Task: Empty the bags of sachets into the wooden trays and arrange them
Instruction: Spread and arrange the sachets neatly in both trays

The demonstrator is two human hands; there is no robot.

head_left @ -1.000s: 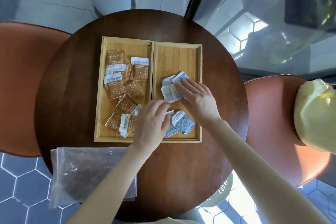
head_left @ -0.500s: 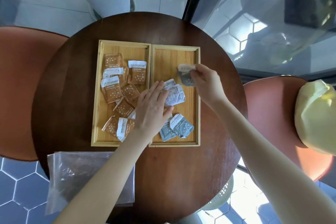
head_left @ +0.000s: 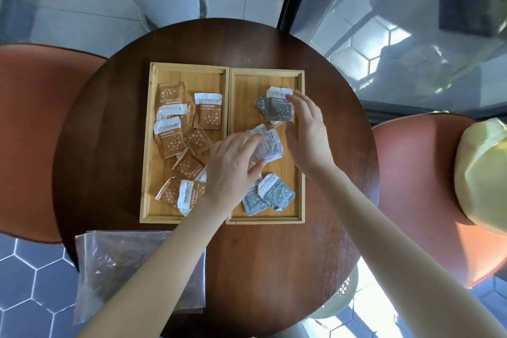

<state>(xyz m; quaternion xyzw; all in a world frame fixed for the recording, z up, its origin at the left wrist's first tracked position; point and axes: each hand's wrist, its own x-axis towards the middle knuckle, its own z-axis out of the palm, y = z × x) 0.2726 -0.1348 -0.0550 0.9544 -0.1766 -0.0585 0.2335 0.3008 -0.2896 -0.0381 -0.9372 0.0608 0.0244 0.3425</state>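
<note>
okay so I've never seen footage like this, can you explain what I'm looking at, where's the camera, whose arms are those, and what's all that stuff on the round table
There is no machine here. The camera is worn on a person's head, looking down, so the two bare arms are theirs. On the round dark table sit two wooden trays side by side. The left tray holds brown sachets; the right tray holds grey sachets. The left hand lies flat over the grey sachets in the middle of the right tray, and the right hand touches the far grey one with its fingertips. Neither hand clearly grips anything. An empty-looking clear plastic bag lies near the table's front edge.
</note>
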